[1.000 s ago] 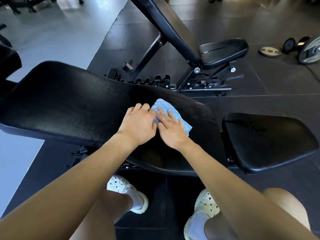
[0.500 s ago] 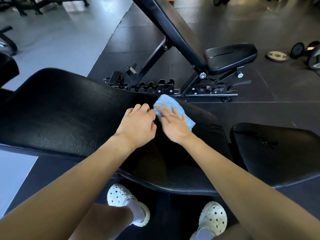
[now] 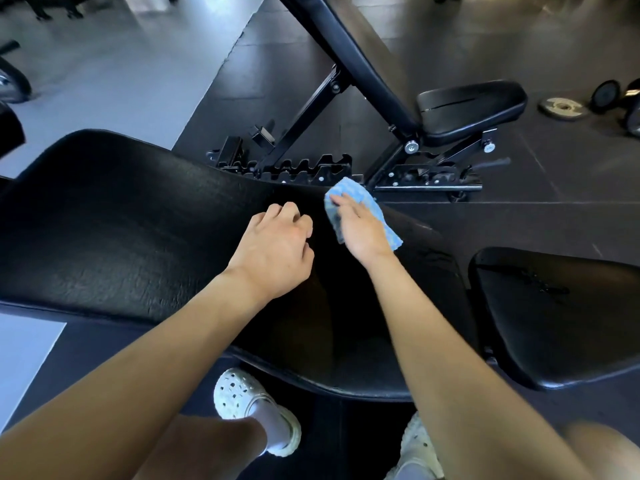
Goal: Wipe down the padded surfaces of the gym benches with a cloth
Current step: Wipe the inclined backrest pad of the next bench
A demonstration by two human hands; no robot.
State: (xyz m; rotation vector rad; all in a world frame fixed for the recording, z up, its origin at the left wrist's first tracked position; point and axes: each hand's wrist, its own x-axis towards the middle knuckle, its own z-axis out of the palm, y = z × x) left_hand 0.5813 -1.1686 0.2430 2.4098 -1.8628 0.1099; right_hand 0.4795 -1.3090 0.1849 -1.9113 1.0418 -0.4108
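Observation:
A black padded back pad (image 3: 131,230) of a gym bench stretches across the view in front of me, with its separate seat pad (image 3: 561,313) to the right. A blue cloth (image 3: 349,194) lies on the far edge of the back pad. My right hand (image 3: 360,226) presses flat on the cloth, fingers spread over it. Beside it, a little to the left, my left hand (image 3: 273,251) rests on the bare pad with its fingers loosely curled and nothing in it.
A second bench stands behind, with an inclined back pad (image 3: 356,53), a small seat (image 3: 471,105) and a notched steel frame (image 3: 311,168). A weight plate (image 3: 562,107) and dumbbells (image 3: 623,102) lie on the dark floor at far right. My white clogs (image 3: 242,400) stand under the bench.
My right hand has slid the cloth away from me toward the pad's far edge. The left hand has come apart from the right hand and stayed on the pad.

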